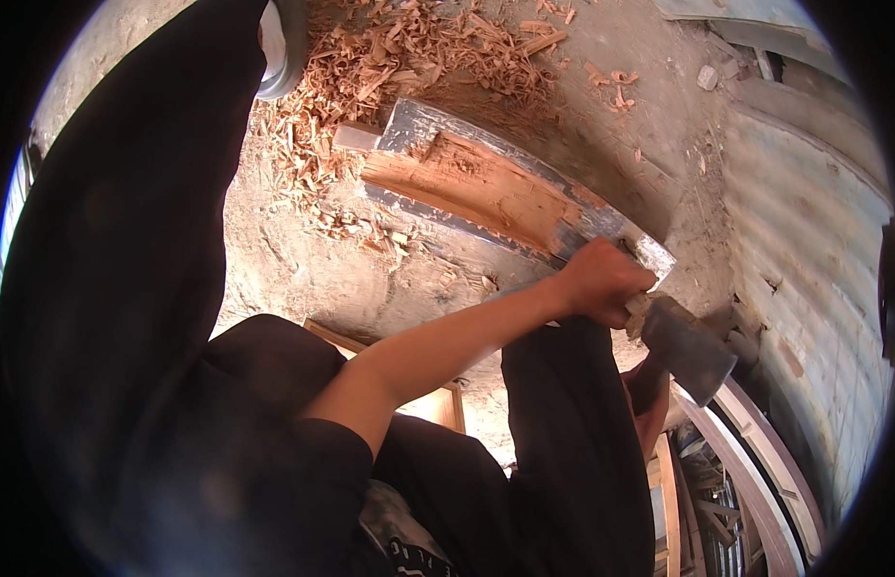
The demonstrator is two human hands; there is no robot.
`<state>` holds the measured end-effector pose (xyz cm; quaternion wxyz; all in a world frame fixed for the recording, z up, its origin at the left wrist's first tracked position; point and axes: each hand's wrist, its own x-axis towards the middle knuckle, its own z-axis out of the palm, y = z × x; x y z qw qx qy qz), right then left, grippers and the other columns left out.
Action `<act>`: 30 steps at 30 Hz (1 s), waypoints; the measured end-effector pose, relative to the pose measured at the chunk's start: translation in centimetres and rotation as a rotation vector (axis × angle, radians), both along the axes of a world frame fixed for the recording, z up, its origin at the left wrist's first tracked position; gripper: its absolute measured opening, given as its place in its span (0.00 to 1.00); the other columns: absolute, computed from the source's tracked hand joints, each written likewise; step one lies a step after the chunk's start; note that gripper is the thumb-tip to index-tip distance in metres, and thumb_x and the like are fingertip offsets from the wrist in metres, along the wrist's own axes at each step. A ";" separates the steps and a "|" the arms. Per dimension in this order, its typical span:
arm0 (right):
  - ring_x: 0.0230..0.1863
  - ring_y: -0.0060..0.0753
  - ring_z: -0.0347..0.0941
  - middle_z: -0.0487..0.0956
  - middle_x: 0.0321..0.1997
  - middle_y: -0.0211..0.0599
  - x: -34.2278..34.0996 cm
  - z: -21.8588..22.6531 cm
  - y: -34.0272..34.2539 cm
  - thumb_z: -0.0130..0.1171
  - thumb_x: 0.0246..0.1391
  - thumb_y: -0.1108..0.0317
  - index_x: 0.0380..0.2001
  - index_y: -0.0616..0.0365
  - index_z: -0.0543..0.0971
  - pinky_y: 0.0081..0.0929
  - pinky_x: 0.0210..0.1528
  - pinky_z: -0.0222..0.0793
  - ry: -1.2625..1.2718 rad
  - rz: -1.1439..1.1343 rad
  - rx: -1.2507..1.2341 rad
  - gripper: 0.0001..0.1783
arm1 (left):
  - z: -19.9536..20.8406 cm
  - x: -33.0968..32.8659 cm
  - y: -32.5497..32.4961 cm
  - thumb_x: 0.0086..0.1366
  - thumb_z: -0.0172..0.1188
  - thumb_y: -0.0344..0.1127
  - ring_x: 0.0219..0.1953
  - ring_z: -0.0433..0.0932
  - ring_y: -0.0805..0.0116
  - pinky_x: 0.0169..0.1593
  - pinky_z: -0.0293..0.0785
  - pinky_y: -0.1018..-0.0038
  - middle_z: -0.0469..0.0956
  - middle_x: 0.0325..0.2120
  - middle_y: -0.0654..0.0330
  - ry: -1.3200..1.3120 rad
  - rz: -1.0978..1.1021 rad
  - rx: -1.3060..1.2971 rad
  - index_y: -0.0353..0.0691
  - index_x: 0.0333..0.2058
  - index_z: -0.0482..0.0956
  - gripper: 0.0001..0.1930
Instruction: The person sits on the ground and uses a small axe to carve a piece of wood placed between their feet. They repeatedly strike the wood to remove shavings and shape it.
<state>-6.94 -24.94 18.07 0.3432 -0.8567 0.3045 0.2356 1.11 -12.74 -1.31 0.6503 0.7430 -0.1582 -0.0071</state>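
Note:
My left hand (606,282) is closed in a fist around a chisel (570,238). Its grey blade shows past the fist over the wooden block, and the rough end of its handle sticks out on the other side. At that end is the dark, blunt head of a mallet (693,354), touching or very near it. Partly hidden behind the mallet head, my right hand (647,389) is closed, apparently on its handle, which I cannot see. The long wooden block (486,183) has weathered grey-white edges and a freshly cut orange-brown hollow.
Wood shavings (380,67) lie heaped beyond the block on the dusty ground (284,260). A corrugated panel (794,298) stands at the right. Long curved wooden strips (745,462) and other timber lie at the lower right. My dark-trousered legs (572,423) flank the work.

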 end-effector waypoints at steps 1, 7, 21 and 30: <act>0.43 0.25 0.69 0.74 0.44 0.34 -0.4 -0.5 -0.5 0.64 0.57 0.58 0.49 0.62 0.74 0.25 0.50 0.63 0.018 -0.021 -0.006 0.23 | 0.1 -0.1 0.0 0.31 0.70 0.40 0.23 0.77 0.56 0.22 0.65 0.59 0.71 0.16 0.63 -0.011 -0.050 0.027 0.48 0.22 0.69 0.19; 0.38 0.23 0.67 0.72 0.37 0.30 0.7 0.4 -1.6 0.66 0.53 0.65 0.41 0.60 0.74 0.24 0.46 0.63 0.126 -0.107 0.146 0.16 | -0.4 -0.7 -0.7 0.31 0.70 0.40 0.22 0.78 0.59 0.22 0.67 0.60 0.73 0.17 0.65 -0.084 -0.131 0.037 0.49 0.22 0.70 0.19; 0.42 0.27 0.72 0.76 0.43 0.38 1.6 4.3 0.7 0.69 0.49 0.75 0.58 0.65 0.69 0.25 0.47 0.69 0.069 -0.243 0.175 0.33 | -0.4 -0.6 2.4 0.46 0.74 0.50 0.19 0.75 0.56 0.23 0.65 0.61 0.69 0.15 0.58 -0.015 0.173 -0.211 0.46 0.19 0.68 0.22; 0.45 0.28 0.71 0.75 0.46 0.40 3.3 4.9 3.2 0.64 0.52 0.77 0.62 0.67 0.64 0.27 0.51 0.67 0.038 -0.142 0.303 0.35 | -0.1 -0.6 3.5 0.47 0.76 0.53 0.17 0.70 0.56 0.22 0.63 0.63 0.65 0.14 0.60 0.014 0.210 -0.256 0.46 0.19 0.66 0.26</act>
